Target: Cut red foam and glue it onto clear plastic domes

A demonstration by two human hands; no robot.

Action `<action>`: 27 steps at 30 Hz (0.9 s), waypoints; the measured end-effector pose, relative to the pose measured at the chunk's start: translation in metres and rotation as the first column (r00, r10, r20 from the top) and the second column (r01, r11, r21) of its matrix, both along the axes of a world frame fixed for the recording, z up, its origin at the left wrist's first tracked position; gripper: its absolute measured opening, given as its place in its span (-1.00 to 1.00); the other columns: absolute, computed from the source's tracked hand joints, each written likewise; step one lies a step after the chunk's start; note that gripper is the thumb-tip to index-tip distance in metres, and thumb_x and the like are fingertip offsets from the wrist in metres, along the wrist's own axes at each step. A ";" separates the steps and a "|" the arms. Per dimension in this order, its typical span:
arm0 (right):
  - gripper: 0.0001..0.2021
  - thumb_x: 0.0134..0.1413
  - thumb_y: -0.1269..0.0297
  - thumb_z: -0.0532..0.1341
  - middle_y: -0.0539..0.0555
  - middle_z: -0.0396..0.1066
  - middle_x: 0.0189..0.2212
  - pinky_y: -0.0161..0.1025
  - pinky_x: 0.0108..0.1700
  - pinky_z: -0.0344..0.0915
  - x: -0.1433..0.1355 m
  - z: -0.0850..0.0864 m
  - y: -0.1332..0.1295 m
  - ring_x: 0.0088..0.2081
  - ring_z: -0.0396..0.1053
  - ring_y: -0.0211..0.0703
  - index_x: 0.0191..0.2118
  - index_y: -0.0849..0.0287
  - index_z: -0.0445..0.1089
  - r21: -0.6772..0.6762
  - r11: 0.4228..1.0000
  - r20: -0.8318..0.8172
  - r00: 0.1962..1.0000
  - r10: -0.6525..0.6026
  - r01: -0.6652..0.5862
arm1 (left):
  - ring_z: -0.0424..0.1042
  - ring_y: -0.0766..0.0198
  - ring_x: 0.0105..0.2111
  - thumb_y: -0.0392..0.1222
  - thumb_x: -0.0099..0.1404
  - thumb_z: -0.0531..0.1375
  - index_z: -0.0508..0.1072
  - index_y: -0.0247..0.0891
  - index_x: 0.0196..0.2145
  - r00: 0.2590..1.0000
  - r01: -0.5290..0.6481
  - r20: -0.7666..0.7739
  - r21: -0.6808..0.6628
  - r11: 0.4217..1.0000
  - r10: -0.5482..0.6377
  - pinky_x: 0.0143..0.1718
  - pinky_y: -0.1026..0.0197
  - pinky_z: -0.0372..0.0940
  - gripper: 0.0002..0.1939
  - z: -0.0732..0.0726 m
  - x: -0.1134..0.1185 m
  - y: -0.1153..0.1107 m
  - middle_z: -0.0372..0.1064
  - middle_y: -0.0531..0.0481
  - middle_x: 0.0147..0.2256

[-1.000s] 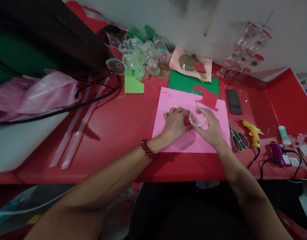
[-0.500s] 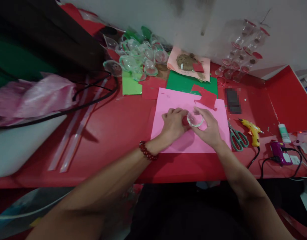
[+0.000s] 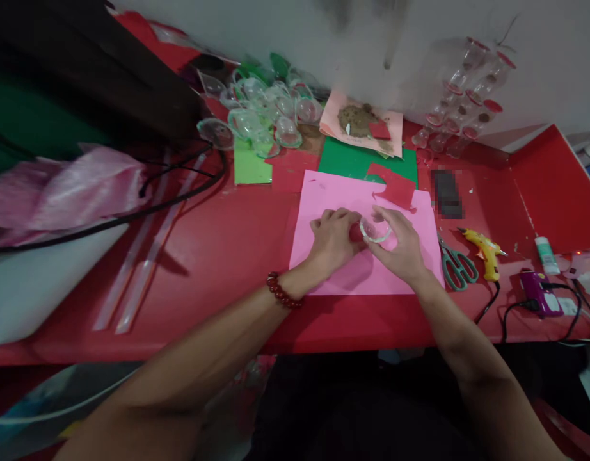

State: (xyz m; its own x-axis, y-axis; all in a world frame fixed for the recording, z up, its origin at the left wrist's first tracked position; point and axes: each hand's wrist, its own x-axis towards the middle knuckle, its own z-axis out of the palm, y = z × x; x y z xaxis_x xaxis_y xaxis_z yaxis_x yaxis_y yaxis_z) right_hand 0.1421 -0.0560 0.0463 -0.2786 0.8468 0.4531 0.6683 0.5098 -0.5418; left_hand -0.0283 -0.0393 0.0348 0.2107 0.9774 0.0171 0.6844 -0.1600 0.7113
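Note:
Over a pink sheet (image 3: 318, 198) on the red table, both hands meet around a small clear plastic cup (image 3: 375, 229) lying on its side, its open rim turned toward the camera. My right hand (image 3: 401, 246) wraps its thumb and fingers round the rim. My left hand (image 3: 336, 240), with a beaded bracelet (image 3: 281, 291) at the wrist, holds the cup's other end, where a red disc (image 3: 356, 233) shows between the fingers. A cut red piece of paper (image 3: 395, 186) rests on the sheet's upper right part.
Green-handled scissors (image 3: 459, 269), a yellow glue gun (image 3: 487, 251) and a purple socket block (image 3: 539, 294) with cables are on the right. Several clear cups (image 3: 261, 115) are piled at the back. Joined cups (image 3: 462, 102) stand by the wall. Clear strips (image 3: 146, 269) lie left.

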 end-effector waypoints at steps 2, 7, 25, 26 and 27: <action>-0.52 0.12 0.28 0.26 0.13 0.52 -0.03 0.11 0.08 0.34 0.000 -0.001 0.000 -0.02 0.48 0.03 0.18 0.03 0.32 0.012 1.000 0.015 1.000 -0.005 0.005 | 0.28 -0.15 0.05 -0.14 0.14 0.36 0.48 -0.14 -0.15 1.000 -0.001 -0.001 -0.001 1.000 0.001 -0.07 -0.10 0.11 -0.70 0.000 0.000 0.000 0.47 -0.11 0.00; -0.54 0.15 0.25 0.24 0.13 0.52 -0.06 0.11 0.08 0.33 0.000 -0.002 0.002 -0.03 0.48 0.03 0.18 0.03 0.31 0.017 0.999 0.056 0.998 -0.029 0.028 | 0.27 -0.16 0.06 -0.16 0.14 0.37 0.49 -0.16 -0.13 1.000 0.001 0.002 0.004 1.000 -0.001 -0.07 -0.10 0.11 -0.68 -0.002 0.001 0.000 0.46 -0.13 0.02; -0.36 0.17 0.15 0.26 0.17 0.36 0.18 0.24 0.19 0.32 0.003 -0.013 0.007 0.07 0.44 0.09 0.35 -0.04 0.15 -0.084 0.996 0.005 1.000 0.007 -0.007 | 0.26 -0.18 0.06 -0.14 0.15 0.32 0.51 -0.16 -0.09 0.997 0.029 -0.070 -0.006 1.000 -0.030 -0.04 -0.14 0.14 -0.66 -0.004 0.001 0.004 0.42 -0.17 0.01; -0.28 0.15 0.10 0.29 0.18 0.28 0.26 0.24 0.20 0.32 0.006 -0.012 0.007 0.14 0.40 0.11 0.39 -0.07 0.08 -0.104 0.994 -0.010 0.999 0.035 -0.036 | 0.25 -0.19 0.07 -0.15 0.14 0.33 0.51 -0.16 -0.07 0.997 0.034 -0.075 -0.021 0.999 -0.036 -0.03 -0.14 0.14 -0.64 -0.002 0.001 0.004 0.41 -0.18 0.03; -0.20 0.12 0.04 0.31 0.17 0.19 0.33 0.24 0.23 0.31 0.009 -0.011 0.007 0.22 0.33 0.14 0.42 -0.10 0.00 -0.117 0.991 -0.024 0.998 0.066 -0.068 | 0.24 -0.19 0.08 -0.16 0.14 0.34 0.51 -0.17 -0.05 0.996 0.039 -0.078 -0.035 0.999 -0.042 -0.02 -0.14 0.14 -0.61 -0.001 0.001 0.005 0.40 -0.18 0.05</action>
